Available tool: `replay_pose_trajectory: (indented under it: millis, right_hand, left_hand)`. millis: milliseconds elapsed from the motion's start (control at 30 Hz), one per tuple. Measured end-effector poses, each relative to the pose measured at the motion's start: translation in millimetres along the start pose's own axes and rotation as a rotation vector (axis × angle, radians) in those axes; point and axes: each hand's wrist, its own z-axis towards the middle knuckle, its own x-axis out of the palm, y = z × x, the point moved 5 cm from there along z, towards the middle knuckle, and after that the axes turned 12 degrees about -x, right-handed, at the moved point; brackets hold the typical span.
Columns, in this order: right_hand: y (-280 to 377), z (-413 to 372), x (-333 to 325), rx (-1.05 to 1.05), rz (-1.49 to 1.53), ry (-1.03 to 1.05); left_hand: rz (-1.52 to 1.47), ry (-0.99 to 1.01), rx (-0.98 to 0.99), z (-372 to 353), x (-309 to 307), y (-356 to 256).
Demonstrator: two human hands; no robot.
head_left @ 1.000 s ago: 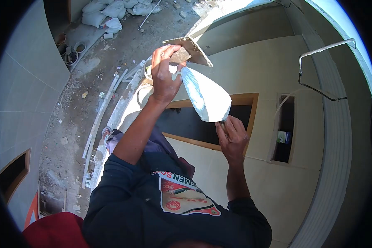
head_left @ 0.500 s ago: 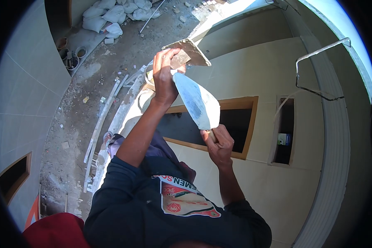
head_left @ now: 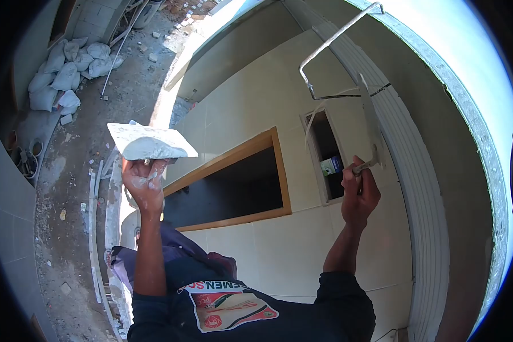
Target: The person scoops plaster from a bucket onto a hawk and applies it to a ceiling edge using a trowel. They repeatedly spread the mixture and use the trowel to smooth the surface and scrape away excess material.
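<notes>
My left hand [head_left: 145, 185] is closed under a plasterer's hawk [head_left: 174, 138], gripping it from below. A mound of wet grey-white plaster [head_left: 154, 150] lies along the near edge of the board, and pale smears mark my fingers. Over on the right, my right hand [head_left: 360, 196] is wrapped around the handle of a trowel [head_left: 370, 117]. The trowel's blade is seen nearly edge-on, overlapping the ribbed moulding [head_left: 396, 134] at the top of the wall.
A bent metal rod [head_left: 330, 43] hangs close beside the trowel. Behind my hands are a wood-framed opening [head_left: 285, 176] and a small niche holding a green-and-white box [head_left: 329, 166]. Far below, white sacks [head_left: 65, 74] and long strips [head_left: 93, 228] lie on the littered floor.
My right hand has carried the trowel away from the hawk to the moulding on the right. The hawk has turned from tilted to flatter, and the view has swung right.
</notes>
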Motion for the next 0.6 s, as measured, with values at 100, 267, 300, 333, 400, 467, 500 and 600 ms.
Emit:
replay_pose_trajectory:
  millis: [100,267,300,333,400,467,500,600]
  right_hand:
    - [3,30,-8,-0.009,-0.18,0.059]
    - [9,47,-24,0.051,-0.323,0.0]
    - [9,40,-29,0.08,-0.321,-0.022]
    - [8,32,-34,0.109,-0.32,-0.042]
    - [1,4,-38,0.152,-0.29,-0.088]
    - [-8,-12,-42,0.203,-0.264,-0.132]
    - [-9,-14,-38,0.21,-0.292,-0.101]
    - [-4,2,-16,0.114,-0.371,-0.045]
  left_hand:
    - [-0.083,-0.012,-0.087,-8,11,-2]
    - [-0.125,0.05,-0.102,-11,14,-13]
    - [-0.126,0.047,-0.105,-11,13,-16]
    - [-0.11,0.033,-0.084,-11,12,-20]
    - [-0.096,0.008,-0.067,-13,6,-25]
    - [-0.076,-0.026,-0.033,-14,-4,-27]
    - [-0.074,-0.032,-0.036,-14,-6,-27]
    - [-0.063,-0.044,-0.033,-14,-10,-27]
